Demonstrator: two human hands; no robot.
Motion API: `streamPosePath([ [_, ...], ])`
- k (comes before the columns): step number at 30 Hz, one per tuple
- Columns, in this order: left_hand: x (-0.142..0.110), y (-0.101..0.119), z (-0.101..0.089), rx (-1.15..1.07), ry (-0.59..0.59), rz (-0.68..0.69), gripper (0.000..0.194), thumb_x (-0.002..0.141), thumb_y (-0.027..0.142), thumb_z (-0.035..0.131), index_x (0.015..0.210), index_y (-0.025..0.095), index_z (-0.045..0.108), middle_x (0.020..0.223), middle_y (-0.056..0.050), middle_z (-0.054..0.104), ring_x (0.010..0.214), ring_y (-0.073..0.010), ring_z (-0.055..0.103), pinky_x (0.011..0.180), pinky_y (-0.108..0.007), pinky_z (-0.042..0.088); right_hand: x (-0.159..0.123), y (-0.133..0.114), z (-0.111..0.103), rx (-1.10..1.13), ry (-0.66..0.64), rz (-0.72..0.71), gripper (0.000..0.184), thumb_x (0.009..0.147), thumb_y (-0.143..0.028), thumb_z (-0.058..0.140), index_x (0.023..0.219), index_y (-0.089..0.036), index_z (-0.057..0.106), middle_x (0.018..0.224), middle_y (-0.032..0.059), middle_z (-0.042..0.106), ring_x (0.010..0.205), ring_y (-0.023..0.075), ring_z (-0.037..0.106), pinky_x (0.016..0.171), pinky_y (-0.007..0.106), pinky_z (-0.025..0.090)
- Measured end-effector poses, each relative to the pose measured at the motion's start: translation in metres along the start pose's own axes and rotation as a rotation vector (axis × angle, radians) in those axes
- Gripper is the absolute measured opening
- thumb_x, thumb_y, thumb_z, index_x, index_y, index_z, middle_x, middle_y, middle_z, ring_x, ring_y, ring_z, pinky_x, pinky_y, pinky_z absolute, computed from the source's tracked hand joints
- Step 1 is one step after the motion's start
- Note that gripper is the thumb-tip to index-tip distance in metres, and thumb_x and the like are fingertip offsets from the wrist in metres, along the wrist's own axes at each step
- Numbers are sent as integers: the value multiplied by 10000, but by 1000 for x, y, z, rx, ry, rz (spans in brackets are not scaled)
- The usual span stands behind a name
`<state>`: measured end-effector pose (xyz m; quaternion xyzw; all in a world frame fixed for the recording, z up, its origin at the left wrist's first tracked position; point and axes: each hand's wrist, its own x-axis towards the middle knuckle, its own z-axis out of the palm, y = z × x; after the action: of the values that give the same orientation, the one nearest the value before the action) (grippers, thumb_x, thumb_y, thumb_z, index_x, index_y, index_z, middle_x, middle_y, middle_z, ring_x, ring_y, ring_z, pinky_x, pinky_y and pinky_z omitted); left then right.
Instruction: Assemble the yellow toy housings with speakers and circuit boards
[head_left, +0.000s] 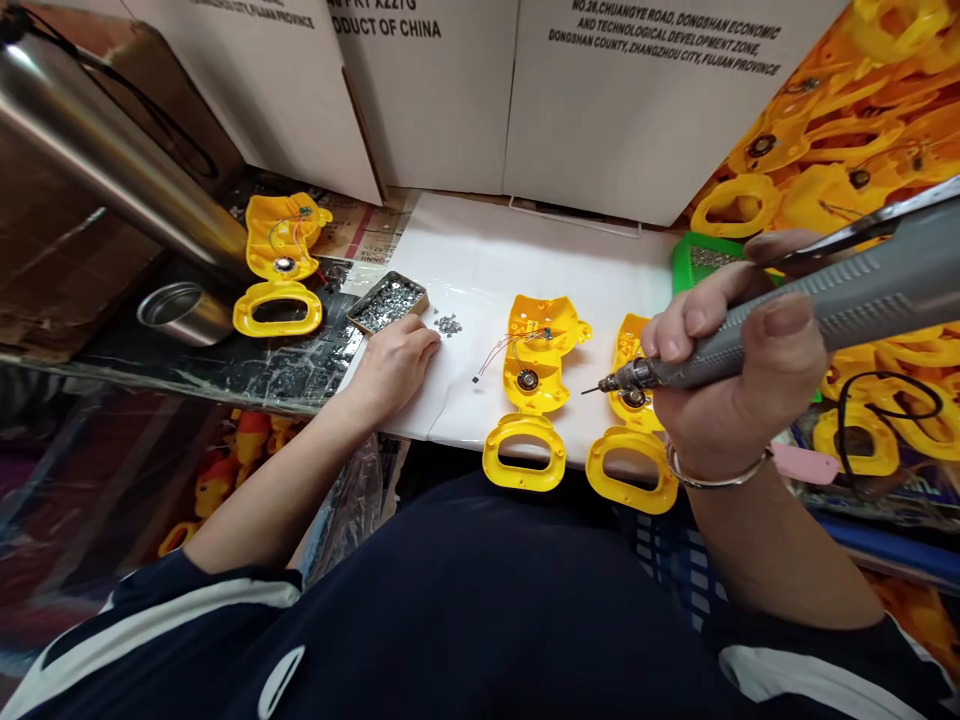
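Observation:
My right hand [739, 375] is wrapped round a grey electric screwdriver [810, 315], its bit pointing left above a yellow plastic toy shell [628, 420]. A second yellow shell [531, 385] with a small speaker and thin wires lies just to the left of it, at the white table's [495, 260] front edge. My left hand [396, 362] rests on the table with fingers curled, its fingertips beside a small heap of loose screws [448, 324]. I cannot make out whether it pinches a screw. A metal tin of screws [388, 301] sits right behind that hand.
A third yellow shell [280, 268] lies on the dark surface at left, near a steel cup [184, 312] and a steel flask [112, 150]. Cardboard boxes [525, 90] wall the back. A green tray [705, 262] and a heap of yellow shells [847, 130] fill the right.

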<state>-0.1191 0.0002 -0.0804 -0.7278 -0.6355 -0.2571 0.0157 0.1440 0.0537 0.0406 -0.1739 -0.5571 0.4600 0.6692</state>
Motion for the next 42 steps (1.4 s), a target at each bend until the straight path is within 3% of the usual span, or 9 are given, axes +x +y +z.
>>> streamPosePath([
  [9,3,-3,-3,-20,-4,-58,242,923,224,472,815,143,673,874,-105,666,788,-208,622,719,-336,513,-3,-3,0,-84,72,57,250,632,-431,793,839,-342,684,564,-69,470,373,79,317,345,280,332],
  [12,1,5,-9,-355,63,-125,138,899,236,555,840,161,654,782,-45,667,705,-157,634,670,-291,533,-1,1,1,-33,82,26,262,621,-443,780,844,-337,689,557,-78,463,356,78,308,317,281,296],
  [15,-1,29,-17,-777,67,-201,68,869,233,635,862,168,657,702,-1,656,585,-112,626,581,-246,545,-1,3,10,9,67,21,263,628,-438,792,842,-327,687,544,-86,454,349,77,317,317,285,279],
  [18,-5,60,-21,-929,93,-137,43,855,212,675,867,171,668,790,-17,693,637,-115,663,608,-244,584,-5,-2,24,78,11,22,223,696,-391,784,872,-301,679,565,-79,468,366,79,370,341,294,293],
  [22,-15,87,-15,-943,110,26,97,865,153,676,956,187,671,886,-34,709,716,-120,673,670,-249,597,-13,-16,42,85,-37,91,256,768,-407,775,914,-277,609,601,-85,496,410,85,454,394,293,374],
  [26,-20,94,-7,-971,162,108,222,841,83,692,1022,207,655,877,-17,709,753,-122,677,704,-247,590,-15,-26,47,-62,-55,156,387,691,-571,793,888,-329,565,581,-82,507,404,120,476,404,312,435],
  [31,-18,96,-6,-928,211,123,212,836,105,710,1013,209,655,857,-16,713,782,-129,680,708,-240,584,-14,-27,48,-136,-7,200,441,687,-707,716,862,-347,533,562,-70,521,421,151,522,409,321,468],
  [42,-18,97,-3,-974,200,74,153,856,146,694,990,206,649,875,-28,711,731,-125,672,674,-247,597,-18,-23,46,-142,7,197,460,665,-704,733,929,-368,563,582,-69,554,415,158,531,417,327,499],
])
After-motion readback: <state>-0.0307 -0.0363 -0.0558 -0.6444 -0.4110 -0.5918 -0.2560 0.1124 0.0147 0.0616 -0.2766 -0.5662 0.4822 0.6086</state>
